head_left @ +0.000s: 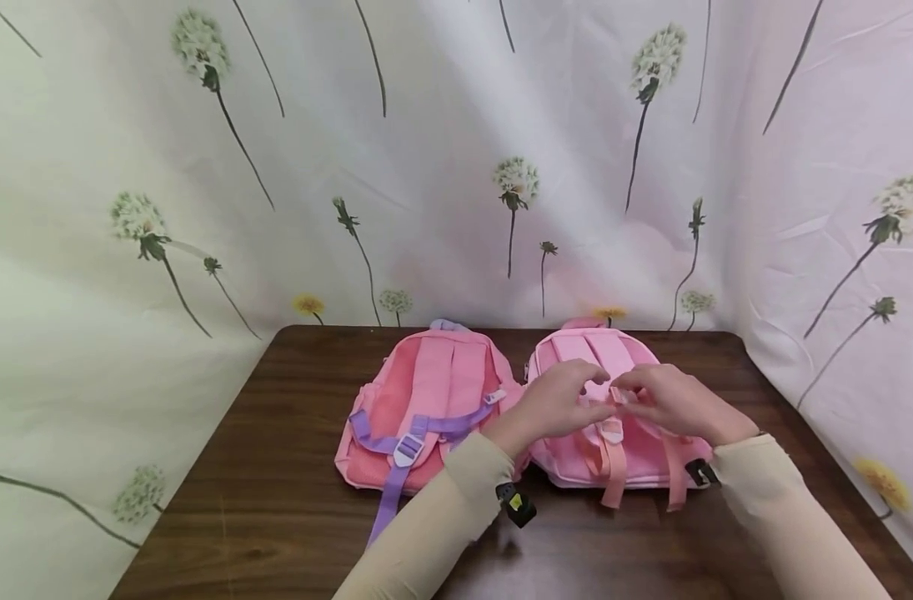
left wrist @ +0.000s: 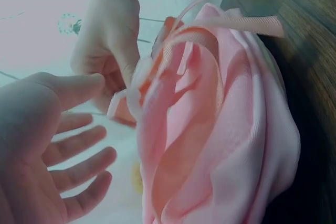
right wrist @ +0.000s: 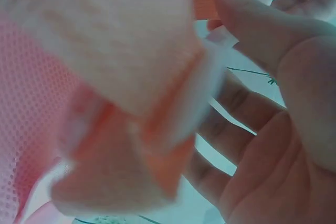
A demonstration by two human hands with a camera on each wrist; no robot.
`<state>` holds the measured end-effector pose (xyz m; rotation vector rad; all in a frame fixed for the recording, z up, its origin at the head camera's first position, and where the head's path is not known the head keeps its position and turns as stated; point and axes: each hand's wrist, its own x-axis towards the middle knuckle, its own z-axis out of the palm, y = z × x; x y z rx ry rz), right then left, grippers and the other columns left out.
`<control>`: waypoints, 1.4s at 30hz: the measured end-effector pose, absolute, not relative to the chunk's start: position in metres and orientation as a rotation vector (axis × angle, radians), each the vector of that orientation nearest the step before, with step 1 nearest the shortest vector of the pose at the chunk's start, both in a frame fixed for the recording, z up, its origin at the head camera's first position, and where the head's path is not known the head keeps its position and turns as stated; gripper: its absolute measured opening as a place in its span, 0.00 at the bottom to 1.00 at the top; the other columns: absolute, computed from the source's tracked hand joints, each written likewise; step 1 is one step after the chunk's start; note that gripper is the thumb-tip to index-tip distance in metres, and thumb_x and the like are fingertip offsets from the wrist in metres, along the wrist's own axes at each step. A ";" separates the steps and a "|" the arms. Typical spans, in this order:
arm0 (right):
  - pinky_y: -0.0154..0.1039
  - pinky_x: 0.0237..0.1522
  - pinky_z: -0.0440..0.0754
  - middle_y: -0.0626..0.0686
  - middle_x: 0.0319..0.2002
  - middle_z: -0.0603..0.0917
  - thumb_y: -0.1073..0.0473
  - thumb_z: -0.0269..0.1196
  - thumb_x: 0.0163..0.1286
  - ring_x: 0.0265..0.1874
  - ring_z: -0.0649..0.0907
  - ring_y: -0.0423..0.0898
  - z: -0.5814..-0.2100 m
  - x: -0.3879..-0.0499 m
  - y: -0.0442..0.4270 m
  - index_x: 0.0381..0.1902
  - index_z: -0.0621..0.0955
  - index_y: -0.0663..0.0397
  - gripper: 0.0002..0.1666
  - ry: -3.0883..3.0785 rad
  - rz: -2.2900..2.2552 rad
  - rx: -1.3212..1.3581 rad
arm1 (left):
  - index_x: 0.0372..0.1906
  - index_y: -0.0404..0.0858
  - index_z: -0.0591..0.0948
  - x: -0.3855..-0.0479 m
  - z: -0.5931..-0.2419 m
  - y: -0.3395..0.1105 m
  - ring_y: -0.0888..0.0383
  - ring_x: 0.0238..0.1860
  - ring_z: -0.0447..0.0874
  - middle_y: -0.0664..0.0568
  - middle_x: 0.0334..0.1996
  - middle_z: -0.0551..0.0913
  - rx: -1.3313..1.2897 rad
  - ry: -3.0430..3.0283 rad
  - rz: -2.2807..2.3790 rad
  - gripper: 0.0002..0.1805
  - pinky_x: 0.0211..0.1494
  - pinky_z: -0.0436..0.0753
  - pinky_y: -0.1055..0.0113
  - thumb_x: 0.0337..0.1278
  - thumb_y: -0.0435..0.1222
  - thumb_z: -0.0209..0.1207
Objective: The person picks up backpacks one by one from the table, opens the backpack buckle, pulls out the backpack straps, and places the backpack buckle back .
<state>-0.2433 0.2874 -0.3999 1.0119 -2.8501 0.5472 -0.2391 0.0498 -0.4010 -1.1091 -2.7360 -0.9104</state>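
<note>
A light pink backpack point(head_left: 576, 475) lies on the table, its shoulder straps facing up. Peach webbing point(head_left: 614, 475) and a pale plastic buckle point(head_left: 611, 431) hang over it. My right hand point(head_left: 669, 400) pinches the end of a peach strap point(right wrist: 205, 7) between thumb and fingers, raised above the bag. Opposite it, my left hand point(head_left: 561, 400) hovers close by with its fingers apart and the palm point(left wrist: 26, 145) holding nothing. In the right wrist view, loose webbing point(right wrist: 105, 35) is blurred and covers much of the bag.
Left of it lies a coral pink backpack point(head_left: 403, 383) with purple straps point(head_left: 389, 500) and a white buckle point(head_left: 408, 450). Both bags are near the back edge of the dark wooden table point(head_left: 261, 467). A dandelion-printed cloth point(head_left: 426, 167) hangs behind.
</note>
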 end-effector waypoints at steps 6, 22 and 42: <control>0.37 0.32 0.81 0.42 0.35 0.87 0.62 0.79 0.61 0.29 0.78 0.37 -0.402 -0.246 0.286 0.52 0.91 0.50 0.19 -2.843 0.523 1.000 | 0.55 0.48 0.86 -0.240 -0.403 0.064 0.65 0.50 0.85 0.60 0.49 0.89 -1.075 -2.745 -0.693 0.21 0.51 0.81 0.74 0.65 0.54 0.70; 0.53 0.48 0.87 0.47 0.42 0.91 0.67 0.77 0.61 0.43 0.88 0.47 -0.402 -0.244 0.292 0.47 0.90 0.54 0.15 -2.857 0.590 1.025 | 0.42 0.50 0.87 -0.239 -0.414 0.077 0.67 0.33 0.78 0.63 0.33 0.85 -0.973 -2.755 -0.490 0.09 0.34 0.76 0.74 0.64 0.48 0.71; 0.45 0.45 0.85 0.44 0.42 0.87 0.63 0.76 0.64 0.39 0.84 0.43 -0.399 -0.246 0.293 0.48 0.91 0.50 0.14 -2.858 0.552 1.068 | 0.34 0.50 0.83 -0.244 -0.414 0.085 0.66 0.27 0.74 0.63 0.24 0.76 -0.902 -2.850 -0.307 0.12 0.24 0.73 0.70 0.66 0.52 0.69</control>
